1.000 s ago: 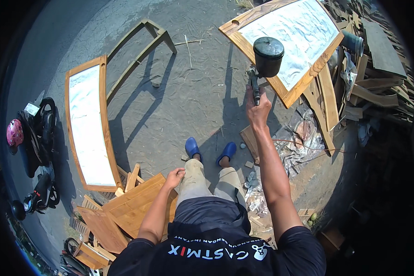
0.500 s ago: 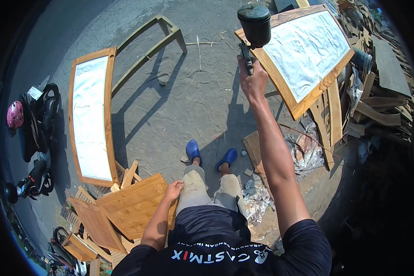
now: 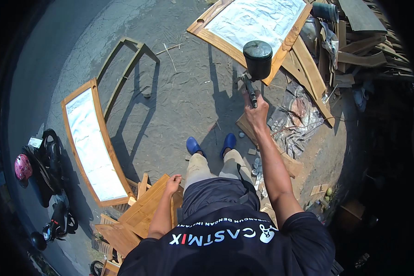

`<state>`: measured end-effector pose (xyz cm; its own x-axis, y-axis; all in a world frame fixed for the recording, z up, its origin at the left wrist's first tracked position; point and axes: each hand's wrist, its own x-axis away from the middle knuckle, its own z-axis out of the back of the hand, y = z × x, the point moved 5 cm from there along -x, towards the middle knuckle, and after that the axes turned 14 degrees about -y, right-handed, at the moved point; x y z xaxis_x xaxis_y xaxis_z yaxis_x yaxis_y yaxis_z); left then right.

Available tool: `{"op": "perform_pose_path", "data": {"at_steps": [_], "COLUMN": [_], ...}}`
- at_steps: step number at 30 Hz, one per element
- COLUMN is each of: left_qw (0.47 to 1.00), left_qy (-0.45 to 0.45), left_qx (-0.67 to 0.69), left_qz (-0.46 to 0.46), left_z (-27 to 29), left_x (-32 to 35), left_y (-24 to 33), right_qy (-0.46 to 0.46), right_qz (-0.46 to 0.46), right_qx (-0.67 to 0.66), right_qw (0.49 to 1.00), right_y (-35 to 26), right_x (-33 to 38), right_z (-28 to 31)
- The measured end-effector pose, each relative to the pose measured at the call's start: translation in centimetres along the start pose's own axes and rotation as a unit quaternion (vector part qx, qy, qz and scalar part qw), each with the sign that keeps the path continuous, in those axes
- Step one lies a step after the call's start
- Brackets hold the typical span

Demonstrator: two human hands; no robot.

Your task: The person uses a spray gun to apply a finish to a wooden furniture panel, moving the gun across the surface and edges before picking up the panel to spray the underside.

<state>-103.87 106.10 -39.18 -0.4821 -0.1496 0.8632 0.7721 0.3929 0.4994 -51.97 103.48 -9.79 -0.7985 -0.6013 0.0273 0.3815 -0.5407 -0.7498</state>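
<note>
My right hand [image 3: 256, 111] is wrapped round the handle of a spray gun [image 3: 249, 87], with a dark round paint cup [image 3: 258, 60] on top. Just beyond the cup lies a wooden-framed panel [image 3: 248, 23], its middle covered in crinkled white sheeting; the cup hides part of its near edge. My left hand [image 3: 173, 184] hangs beside my left thigh, fingers curled in and nothing seen in them. Below and left of that hand are brown wooden boards [image 3: 147, 204]. A second framed panel [image 3: 94, 142], likewise covered in white, stands farther left.
A bare wooden frame with legs [image 3: 124, 76] stands behind the left panel. Scrap wood [image 3: 361, 57] is heaped at the far right, with crumpled plastic sheeting [image 3: 296, 119] on the ground nearer me. Parked motorbikes [image 3: 46, 170] line the left side.
My right hand has drawn the spray gun back toward me, from the panel's left corner to its near edge. The view has turned, and my feet have shifted. My left hand stays low beside my leg.
</note>
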Motion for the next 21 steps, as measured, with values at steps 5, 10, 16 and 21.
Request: {"op": "perform_pose_path", "data": {"at_steps": [5,10,16,21], "left_qw": [1.0,0.997,0.995,0.991], "left_qy": [0.004,0.023,0.075,0.114], "left_qx": [-0.023,-0.069,-0.051,-0.068], "left_qz": [-0.021,-0.035,-0.032,-0.003], "left_z": [1.9,-0.8,-8.6,-19.6], "left_x": [1.4,1.1,2.1,2.4], "left_y": [2.5,8.4,14.1,13.1], "right_qy": [0.076,0.089,-0.009,-0.043], "right_qz": [-0.067,-0.129,-0.09,-0.082], "right_qx": [-0.01,-0.021,-0.117,-0.21], "right_qw": [0.995,0.987,0.989,0.973], "right_y": [5.3,11.3,17.3,23.4], "right_x": [7.3,10.8,10.1,5.6], "right_z": [7.0,13.2,17.3,22.0]}}
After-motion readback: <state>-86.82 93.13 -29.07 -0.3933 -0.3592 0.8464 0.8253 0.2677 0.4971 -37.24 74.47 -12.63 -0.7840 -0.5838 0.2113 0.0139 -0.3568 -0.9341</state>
